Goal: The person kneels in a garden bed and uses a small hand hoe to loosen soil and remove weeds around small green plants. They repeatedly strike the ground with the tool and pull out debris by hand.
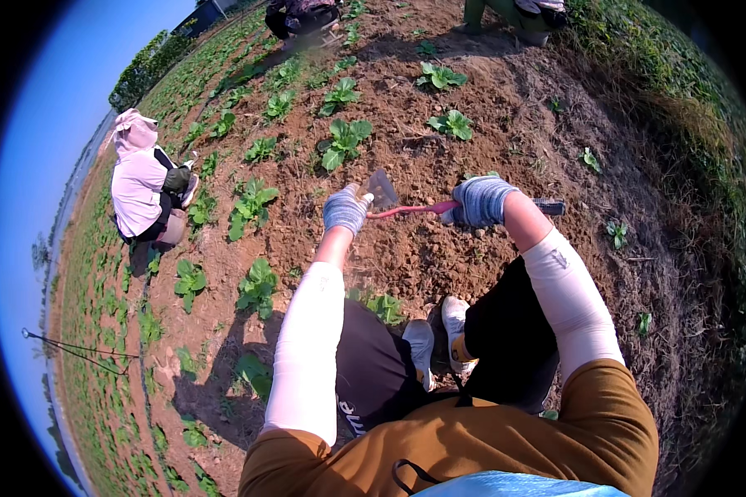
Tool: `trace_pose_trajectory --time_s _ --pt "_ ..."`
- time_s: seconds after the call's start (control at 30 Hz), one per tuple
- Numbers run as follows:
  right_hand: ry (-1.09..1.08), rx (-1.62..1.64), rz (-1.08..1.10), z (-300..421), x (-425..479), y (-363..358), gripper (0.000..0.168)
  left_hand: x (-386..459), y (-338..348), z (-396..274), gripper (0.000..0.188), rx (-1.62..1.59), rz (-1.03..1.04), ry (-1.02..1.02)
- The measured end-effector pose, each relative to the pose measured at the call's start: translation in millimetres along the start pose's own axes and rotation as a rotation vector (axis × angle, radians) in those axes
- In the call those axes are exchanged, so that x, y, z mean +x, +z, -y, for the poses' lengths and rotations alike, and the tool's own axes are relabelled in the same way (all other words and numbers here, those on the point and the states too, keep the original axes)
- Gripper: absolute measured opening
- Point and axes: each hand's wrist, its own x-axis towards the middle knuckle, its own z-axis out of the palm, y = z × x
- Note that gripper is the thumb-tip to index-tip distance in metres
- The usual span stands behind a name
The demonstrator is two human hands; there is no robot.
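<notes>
A small hand hoe with a red metal shank [405, 210] is held level across my front, above the soil. My left hand [347, 210], in a blue-grey knit glove, grips its head end, beside the thin grey blade [380, 189]. Gloved the same way, my right hand [483, 200] is closed around the handle; the dark handle end [549, 207] sticks out beyond my wrist. Loose brown soil [410, 261] lies beneath the tool. A leafy green plant [343, 144] grows just beyond my left hand.
Rows of leafy plants [252, 206] run along my left. One person [140, 180] crouches there; parts of two others [308, 15] show at the top. Dry grass and a weedy bank [677, 112] border the right. My shoes [419, 348] stand close to a low plant [385, 308].
</notes>
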Motion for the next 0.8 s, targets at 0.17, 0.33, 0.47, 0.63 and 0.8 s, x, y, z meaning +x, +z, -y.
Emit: trace_pose_trajectory --time_s 0.17,0.33,0.47,0.63,0.8 --pt "0.035 0.038 0.06 -1 9 1 0.054 14 18 27 0.032 0.062 -0.106 0.044" --pt "0.03 0.019 0.092 -1 16 7 0.054 15 26 39 0.027 -0.134 -0.194 0.072" --pt "0.067 -0.045 0.203 -19 33 30 0.047 6 23 10 0.025 -0.212 -0.081 0.041" --pt "0.07 -0.163 0.314 -9 40 37 0.045 2 26 12 0.044 -0.021 -0.092 0.059" --pt "-0.011 -0.253 0.432 -5 56 53 0.051 16 36 31 0.037 0.17 0.007 0.121"
